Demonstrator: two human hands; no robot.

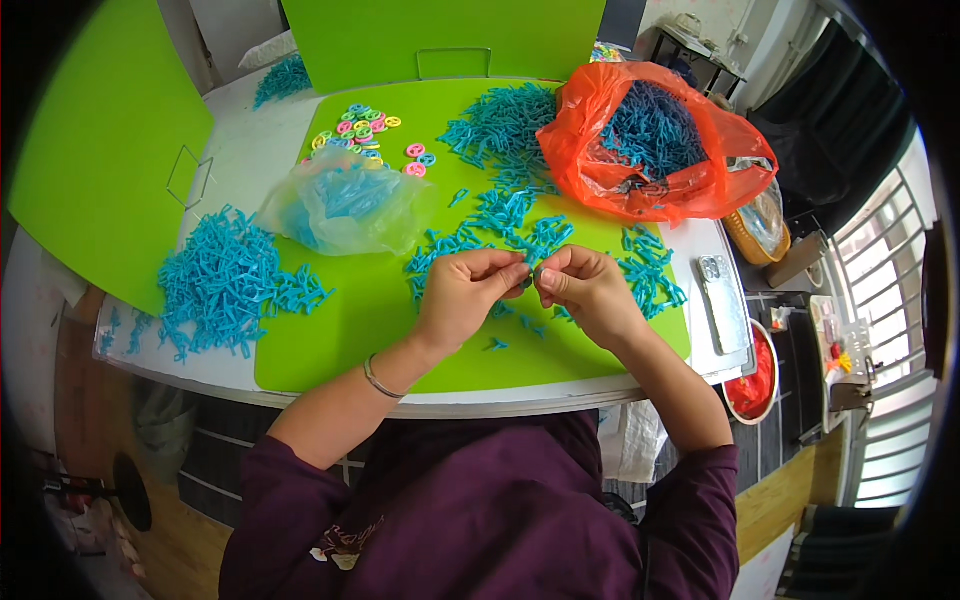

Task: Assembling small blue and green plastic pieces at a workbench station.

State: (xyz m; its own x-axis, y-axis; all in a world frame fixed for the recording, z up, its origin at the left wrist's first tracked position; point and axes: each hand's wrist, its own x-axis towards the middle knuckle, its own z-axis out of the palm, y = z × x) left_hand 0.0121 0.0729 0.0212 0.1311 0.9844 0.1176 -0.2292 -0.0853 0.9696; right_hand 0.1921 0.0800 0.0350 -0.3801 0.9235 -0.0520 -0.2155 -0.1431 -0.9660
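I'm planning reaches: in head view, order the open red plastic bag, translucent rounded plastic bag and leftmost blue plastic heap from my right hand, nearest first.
1. Red bag, ahead right.
2. Translucent bag, left.
3. Blue heap, far left.

One left hand [462,298] and one right hand [592,298], one bracelet [377,382]; three green boards [450,30], one lying near, one standing far, one at the left; two wire handles [453,49], one far, one left; on one table [245,130], one red bag [580,120] far right, one cloudy bag [365,215] left of the middle, one phone [722,300] right; one basket [765,250] farther right; blue pieces [215,280] and coloured rings [416,170], both too many to count
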